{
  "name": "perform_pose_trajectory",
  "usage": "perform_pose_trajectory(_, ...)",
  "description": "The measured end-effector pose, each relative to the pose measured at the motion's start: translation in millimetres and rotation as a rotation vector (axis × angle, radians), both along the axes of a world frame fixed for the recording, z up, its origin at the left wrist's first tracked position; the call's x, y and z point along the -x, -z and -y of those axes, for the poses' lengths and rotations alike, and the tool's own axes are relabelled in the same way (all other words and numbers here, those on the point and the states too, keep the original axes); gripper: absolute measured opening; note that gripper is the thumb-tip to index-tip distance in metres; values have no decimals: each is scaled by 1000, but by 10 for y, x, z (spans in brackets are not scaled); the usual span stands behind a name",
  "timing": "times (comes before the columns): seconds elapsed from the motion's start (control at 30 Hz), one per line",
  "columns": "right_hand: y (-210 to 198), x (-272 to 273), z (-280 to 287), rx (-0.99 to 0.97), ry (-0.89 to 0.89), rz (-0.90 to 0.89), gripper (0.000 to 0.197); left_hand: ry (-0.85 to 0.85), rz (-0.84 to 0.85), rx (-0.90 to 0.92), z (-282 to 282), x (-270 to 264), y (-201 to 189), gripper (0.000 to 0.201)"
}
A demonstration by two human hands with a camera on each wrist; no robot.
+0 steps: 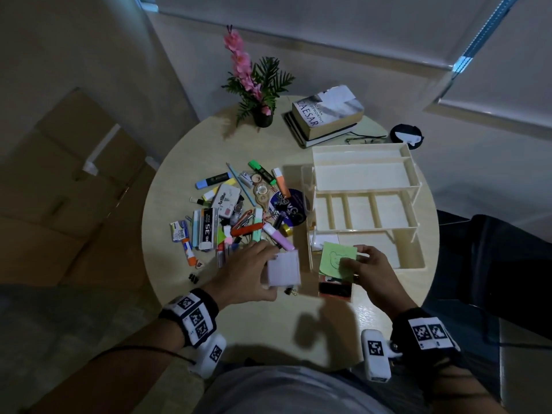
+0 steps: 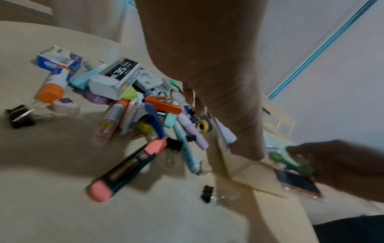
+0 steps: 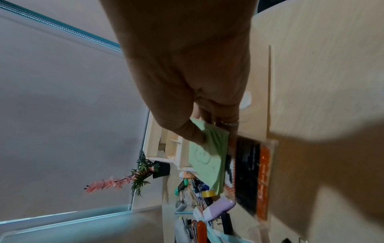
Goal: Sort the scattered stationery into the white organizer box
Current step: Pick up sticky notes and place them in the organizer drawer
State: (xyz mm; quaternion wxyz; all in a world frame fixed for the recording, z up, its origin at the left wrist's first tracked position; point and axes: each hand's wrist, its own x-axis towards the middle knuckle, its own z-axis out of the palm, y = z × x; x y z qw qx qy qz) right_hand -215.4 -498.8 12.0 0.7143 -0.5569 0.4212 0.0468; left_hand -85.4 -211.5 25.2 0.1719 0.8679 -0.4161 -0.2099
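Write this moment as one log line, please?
left hand: holds white note pad | right hand: pinches green sticky notes over white organizer box | pile unsorted

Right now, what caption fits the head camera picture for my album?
Right hand holds a green sticky-note pad; left hand holds a white notepad.

We cannot read the packet (image 1: 334,289) under the green sticky pad (image 1: 339,258), half covered at 6 o'clock of the organizer (image 1: 364,186). Our left hand (image 1: 245,276) hides part of the white pad (image 1: 283,270). The wrist views blur the pile (image 2: 145,111), and small clips there stay indistinct.
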Motion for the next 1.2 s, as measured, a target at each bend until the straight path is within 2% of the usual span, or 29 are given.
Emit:
perform_pose_trajectory(0.1,-30,-45,19,8,-141,49,15,40,-12,91,339,95,-185,81)
perform_pose_trajectory(0.2,-103,-93,30,-26,-264,104,21,87,30,82,720,171,-263,85)
perform_pose_trajectory(0.33,-96,-92,190,-115,-260,118,30,70,48,25,1017,258,-188,86)
perform_pose_trajectory(0.47,52,-50,323,-43,-418,136,24,23,111,-24,1159,405,-40,85)
perform_pose_trajectory(0.57,188,-146,436,11,-334,9,21,-150,82,-37,1171,510,5,76)
perform_pose_trajectory(0.67,165,-321,482,38,-272,-103,17,-400,-25,-17,1068,564,119,60)
perform_pose_trajectory(0.73,230,-455,481,70,-283,-173,21,-481,-123,-20,996,557,202,55)
perform_pose_trajectory(0.8,276,-577,434,63,-256,-180,17,-471,-178,-31,963,536,233,42)
perform_pose_trajectory(0.87,294,-662,319,1,-145,-127,10,-423,-159,-38,969,527,213,26)
perform_pose_trajectory(0.97,191,-670,137,2,-7,-61,5,-406,-169,-37,1008,549,203,20)
perform_pose_trajectory(1.07,199,-633,32,-28,49,-54,14,-393,-247,-33,1013,583,239,18)
perform_pose_trajectory(1.13,243,-623,10,80,48,-79,20,-359,-263,-50,976,604,248,17)
perform_pose_trajectory(1.2,284,-618,11,303,-28,-100,24,-320,-245,-66,908,623,262,20)
